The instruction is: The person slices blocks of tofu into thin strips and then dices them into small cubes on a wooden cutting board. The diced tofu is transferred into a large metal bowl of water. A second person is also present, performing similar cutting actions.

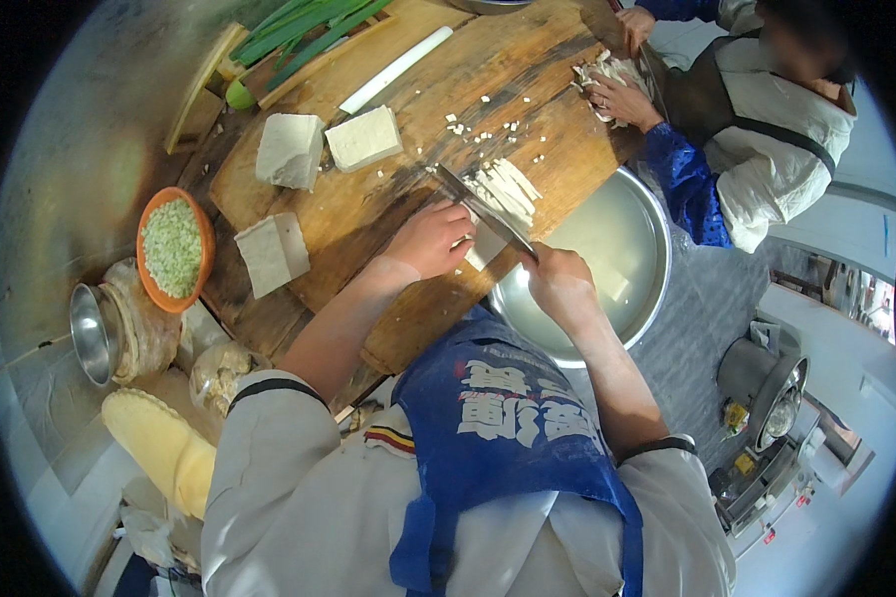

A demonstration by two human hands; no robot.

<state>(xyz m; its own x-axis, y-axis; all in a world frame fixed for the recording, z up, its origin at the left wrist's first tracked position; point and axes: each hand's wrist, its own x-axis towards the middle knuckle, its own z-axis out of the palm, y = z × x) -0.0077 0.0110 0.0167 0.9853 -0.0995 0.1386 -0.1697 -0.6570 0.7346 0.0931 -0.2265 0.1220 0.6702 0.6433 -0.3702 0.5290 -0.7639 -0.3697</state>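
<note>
My right hand [561,282] grips the handle of a knife [489,214], whose blade lies across a white block of what looks like tofu [485,246]. Against the near side of the blade rests my left hand [434,237], fingers bent on the block. Beyond the blade are thin white strips [506,190], and small white cubes [481,136] are scattered farther up the wooden cutting board [433,82]. Larger white blocks stand to the left: one [290,151] beside another [364,139], and a third [272,254] nearer to me.
A metal basin of cloudy liquid [605,246] stands right of the board. A co-worker's hand [626,101] presses shredded food at the upper right. At left are an orange bowl of chopped vegetable [172,250] and a metal bowl [93,334]. Green onions [306,33] and a white stalk [396,69] lie at the top.
</note>
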